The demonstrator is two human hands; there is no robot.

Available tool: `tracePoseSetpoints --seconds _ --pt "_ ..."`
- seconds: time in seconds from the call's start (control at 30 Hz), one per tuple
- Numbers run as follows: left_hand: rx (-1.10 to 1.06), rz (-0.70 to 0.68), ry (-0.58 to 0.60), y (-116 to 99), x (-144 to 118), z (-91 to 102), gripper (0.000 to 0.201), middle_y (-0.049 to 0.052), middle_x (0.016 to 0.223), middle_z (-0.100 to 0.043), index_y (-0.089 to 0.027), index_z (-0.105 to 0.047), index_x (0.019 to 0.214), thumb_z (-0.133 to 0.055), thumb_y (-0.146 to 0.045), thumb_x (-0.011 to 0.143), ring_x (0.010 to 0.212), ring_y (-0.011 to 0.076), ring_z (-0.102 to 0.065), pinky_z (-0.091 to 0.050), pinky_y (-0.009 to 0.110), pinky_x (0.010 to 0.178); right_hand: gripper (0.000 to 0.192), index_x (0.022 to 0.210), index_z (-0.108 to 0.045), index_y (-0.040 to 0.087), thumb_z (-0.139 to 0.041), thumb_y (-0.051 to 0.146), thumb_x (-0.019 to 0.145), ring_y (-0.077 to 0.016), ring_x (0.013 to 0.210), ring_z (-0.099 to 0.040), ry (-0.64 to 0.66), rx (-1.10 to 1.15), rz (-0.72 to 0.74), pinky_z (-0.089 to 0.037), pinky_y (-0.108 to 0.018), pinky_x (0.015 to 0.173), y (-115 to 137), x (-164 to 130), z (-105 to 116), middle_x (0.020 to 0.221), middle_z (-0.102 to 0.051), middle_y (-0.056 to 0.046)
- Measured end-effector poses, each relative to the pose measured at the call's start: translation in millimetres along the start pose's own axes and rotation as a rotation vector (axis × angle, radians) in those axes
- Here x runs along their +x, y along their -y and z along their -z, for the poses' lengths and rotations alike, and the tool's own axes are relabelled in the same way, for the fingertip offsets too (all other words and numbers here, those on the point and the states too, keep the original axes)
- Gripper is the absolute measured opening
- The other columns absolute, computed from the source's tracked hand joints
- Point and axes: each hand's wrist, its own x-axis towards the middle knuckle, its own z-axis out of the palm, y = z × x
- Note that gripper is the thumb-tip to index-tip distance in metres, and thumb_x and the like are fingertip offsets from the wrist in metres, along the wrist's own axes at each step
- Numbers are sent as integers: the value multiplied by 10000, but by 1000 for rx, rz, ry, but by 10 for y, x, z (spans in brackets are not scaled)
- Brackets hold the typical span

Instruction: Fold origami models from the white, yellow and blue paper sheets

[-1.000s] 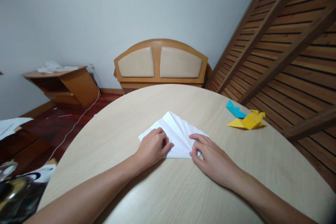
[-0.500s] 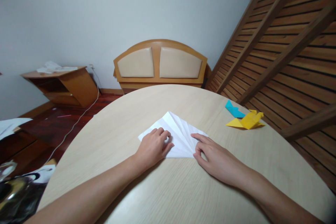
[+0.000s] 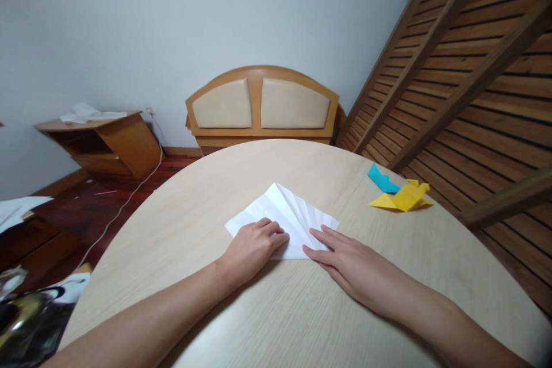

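A white sheet of folded paper [image 3: 276,201] lies on the table, its surface crossed by creases that fan out from near its front edge. My left hand [image 3: 254,247] is closed over the left part of the sheet, fingers curled and thumb against the index finger, gripping the paper there. On the right part rests my right hand [image 3: 345,259], its fingers stretched out and touching the paper. The left palm and fingers hide some of the sheet's front left edge.
On the right side of the round table [image 3: 276,322] sit a yellow origami figure [image 3: 407,196] and a blue origami piece [image 3: 382,179]. A slatted wooden frame [image 3: 474,86] leans close by at the right. Behind stands a headboard [image 3: 259,75]; a wooden cabinet [image 3: 133,146] is at left.
My left thumb has closed toward the index finger. My right hand has shifted slightly left and its bent fingers have straightened onto the paper.
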Motion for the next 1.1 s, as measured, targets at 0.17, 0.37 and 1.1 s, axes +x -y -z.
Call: tracePoseSetpoints --seconds 0.17,0.37,1.1 --pt "7 33 19 -164 -61 48 220 107 1091 -684 -158 -639 1082 -445 -241 1021 1000 267 -639 -574 409 822 406 1281 -688 207 -552 121 908 -354 1274 -586 -28 -145 76 -500 -551 1037 107 -9 -14 1418 -591 -149" --pt "14 43 32 -249 -102 53 236 130 1167 -646 -144 -578 1168 -449 -259 1008 1080 286 -604 -581 427 864 403 1293 -660 137 -572 117 900 -343 1231 -617 -22 -172 119 -513 -541 1036 173 23 -16 1329 -664 -145" --pt "-15 22 23 -201 -134 34 328 139 1267 -629 -122 -578 1259 -421 -244 998 1160 279 -586 -556 420 952 457 1374 -556 145 -577 299 944 -317 1279 -548 -62 -83 127 -479 -522 1067 324 111 -87 1421 -585 -140"
